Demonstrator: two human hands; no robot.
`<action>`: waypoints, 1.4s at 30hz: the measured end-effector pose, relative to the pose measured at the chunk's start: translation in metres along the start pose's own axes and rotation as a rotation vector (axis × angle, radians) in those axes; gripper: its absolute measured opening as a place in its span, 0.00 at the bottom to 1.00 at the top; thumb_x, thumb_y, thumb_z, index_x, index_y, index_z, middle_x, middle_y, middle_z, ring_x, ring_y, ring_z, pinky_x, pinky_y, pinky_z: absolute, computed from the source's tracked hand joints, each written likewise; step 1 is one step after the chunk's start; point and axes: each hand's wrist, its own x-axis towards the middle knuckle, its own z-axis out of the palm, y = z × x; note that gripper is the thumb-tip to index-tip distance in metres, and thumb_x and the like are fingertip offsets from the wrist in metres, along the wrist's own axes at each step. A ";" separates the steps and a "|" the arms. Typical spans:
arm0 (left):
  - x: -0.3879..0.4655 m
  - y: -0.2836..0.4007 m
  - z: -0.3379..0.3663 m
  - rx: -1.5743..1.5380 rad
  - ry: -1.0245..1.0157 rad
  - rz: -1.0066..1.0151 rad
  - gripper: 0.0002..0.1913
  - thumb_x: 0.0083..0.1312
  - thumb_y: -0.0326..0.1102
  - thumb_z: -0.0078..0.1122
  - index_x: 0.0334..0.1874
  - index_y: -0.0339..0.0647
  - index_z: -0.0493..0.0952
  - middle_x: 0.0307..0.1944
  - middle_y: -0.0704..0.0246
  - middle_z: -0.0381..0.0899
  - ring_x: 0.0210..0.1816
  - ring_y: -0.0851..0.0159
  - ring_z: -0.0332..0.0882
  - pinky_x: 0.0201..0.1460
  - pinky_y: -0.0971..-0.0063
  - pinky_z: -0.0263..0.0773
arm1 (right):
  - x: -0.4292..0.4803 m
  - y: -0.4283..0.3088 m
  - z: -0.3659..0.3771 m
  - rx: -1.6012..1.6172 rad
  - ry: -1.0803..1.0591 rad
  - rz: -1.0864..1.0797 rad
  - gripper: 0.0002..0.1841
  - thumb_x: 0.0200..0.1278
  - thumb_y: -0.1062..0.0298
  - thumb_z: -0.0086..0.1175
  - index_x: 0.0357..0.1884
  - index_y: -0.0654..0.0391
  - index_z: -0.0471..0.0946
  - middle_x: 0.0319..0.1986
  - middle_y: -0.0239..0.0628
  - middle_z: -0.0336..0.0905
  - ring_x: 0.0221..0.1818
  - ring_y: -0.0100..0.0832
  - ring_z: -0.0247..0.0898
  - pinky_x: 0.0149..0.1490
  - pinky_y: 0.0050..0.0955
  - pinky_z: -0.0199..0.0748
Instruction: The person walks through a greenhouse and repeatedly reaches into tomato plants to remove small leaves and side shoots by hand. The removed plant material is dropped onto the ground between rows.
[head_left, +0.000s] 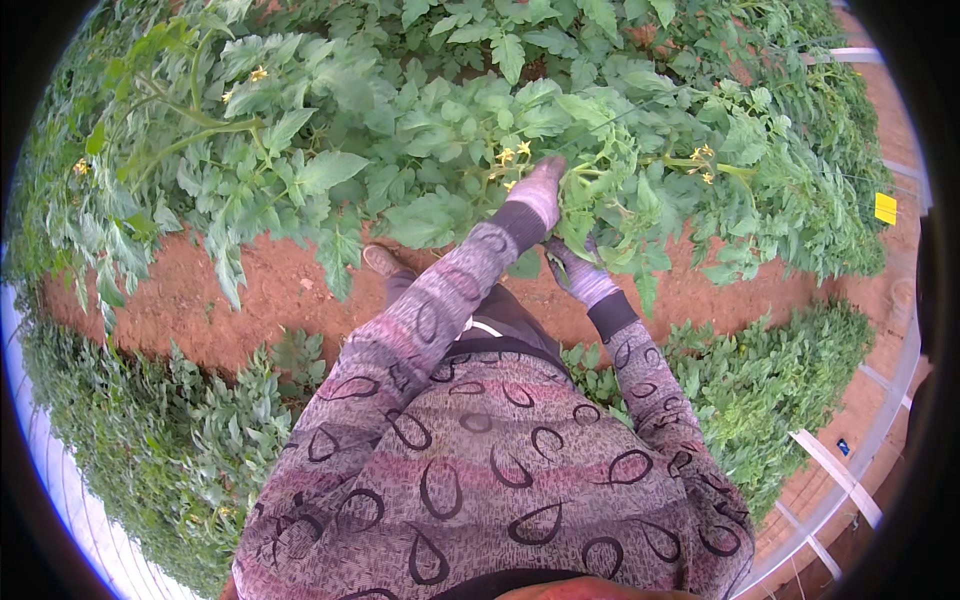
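My left hand (538, 187), in a thin light glove, reaches into the tomato plants (435, 142) beside a cluster of yellow tomato flowers (510, 154). Leaves hide its fingertips, so its grip does not show. Lower and to the right, my right hand (579, 271), in a similar glove, is under the drooping leaves of a tomato shoot (611, 187). A bit of green shows at its fingers, but whether it holds anything is unclear. A thick green stem (739, 169) with more yellow flowers (703, 154) runs to the right of both hands.
Reddish bare soil (262, 277) forms a path between two plant rows, with one shoe (384, 259) on it. A second leafy row (742, 397) lies behind the body. Thin string crosses the foliage at upper right. A yellow card (885, 208) hangs at the right edge, near pale frame bars (836, 465).
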 end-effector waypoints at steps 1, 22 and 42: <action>0.008 0.000 0.000 0.061 0.018 -0.017 0.37 0.58 0.14 0.53 0.72 0.48 0.64 0.70 0.56 0.65 0.67 0.52 0.69 0.71 0.64 0.65 | -0.004 0.000 0.000 -0.053 0.019 -0.041 0.21 0.69 0.64 0.52 0.62 0.55 0.70 0.58 0.44 0.74 0.55 0.45 0.73 0.64 0.43 0.68; -0.015 -0.030 -0.001 0.216 0.013 0.211 0.14 0.67 0.37 0.55 0.52 0.42 0.78 0.46 0.56 0.82 0.49 0.52 0.82 0.52 0.61 0.76 | 0.048 -0.046 -0.073 0.589 0.177 0.051 0.15 0.65 0.67 0.61 0.52 0.59 0.80 0.47 0.39 0.81 0.49 0.32 0.77 0.55 0.31 0.77; -0.035 -0.046 0.005 0.109 0.155 0.280 0.13 0.66 0.31 0.52 0.52 0.43 0.74 0.49 0.58 0.79 0.50 0.51 0.81 0.51 0.60 0.75 | 0.023 -0.014 -0.027 1.086 0.358 0.095 0.17 0.63 0.71 0.65 0.54 0.61 0.79 0.46 0.35 0.83 0.46 0.29 0.79 0.51 0.28 0.78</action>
